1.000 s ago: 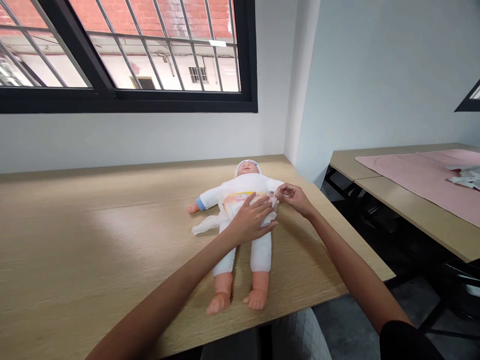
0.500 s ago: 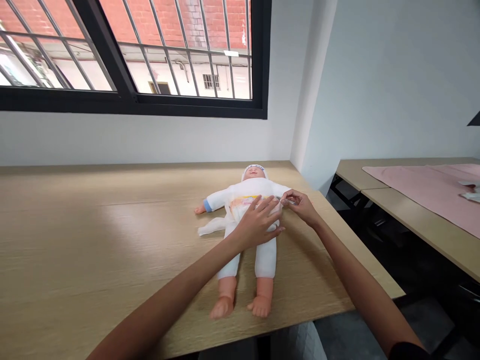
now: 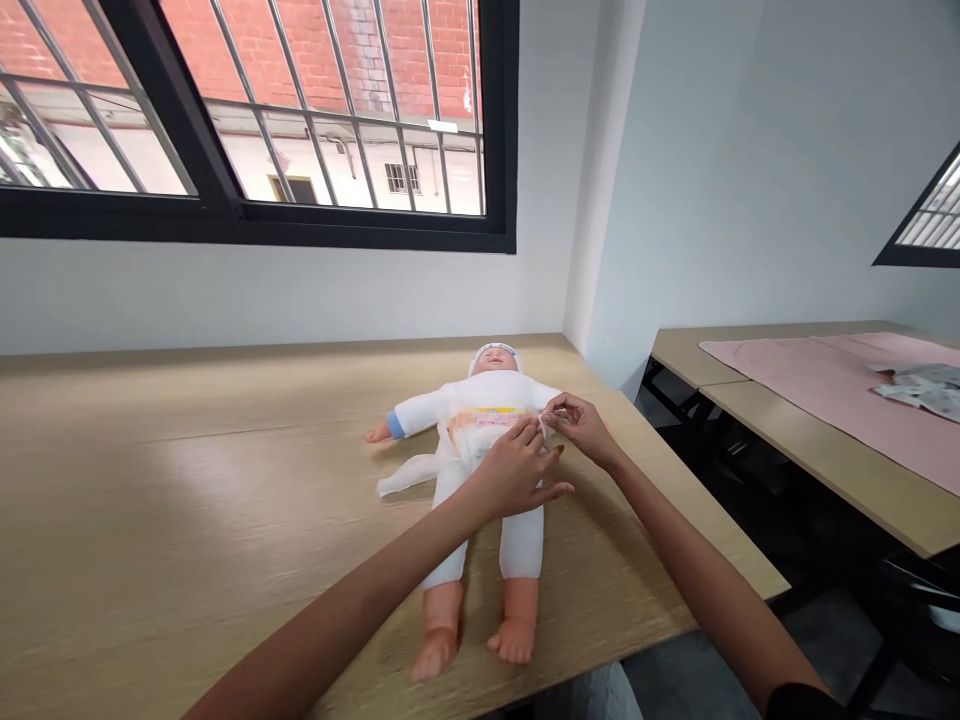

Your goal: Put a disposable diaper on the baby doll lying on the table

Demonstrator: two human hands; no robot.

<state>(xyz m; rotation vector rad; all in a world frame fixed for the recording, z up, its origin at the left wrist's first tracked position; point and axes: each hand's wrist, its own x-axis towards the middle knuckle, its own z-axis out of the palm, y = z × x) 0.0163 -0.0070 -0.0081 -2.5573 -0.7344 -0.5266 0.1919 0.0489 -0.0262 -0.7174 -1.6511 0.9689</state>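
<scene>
A baby doll [image 3: 521, 550] in white clothes and a cap lies face up on the wooden table, its feet toward me. Round its waist is a diaper [image 3: 465, 432] with a yellow and pink printed band, and one white side flap [image 3: 409, 473] spreads out to the left. My left hand [image 3: 514, 468] rests over the diaper's front with its fingers apart. At the diaper's right edge, my right hand [image 3: 581, 428] pinches a small white piece of it between thumb and fingertips. The left hand hides part of the diaper.
The wooden table [image 3: 187, 560] runs up to the wall below a barred window [image 3: 337, 225]. At the right stands another table [image 3: 795, 410] with a pink cloth [image 3: 825, 385] and a patterned cloth [image 3: 922, 392] on it.
The camera view has shifted slightly to the right and up. My left hand's fingers have drawn in a little toward the diaper's right side, while my right hand keeps its pinch.
</scene>
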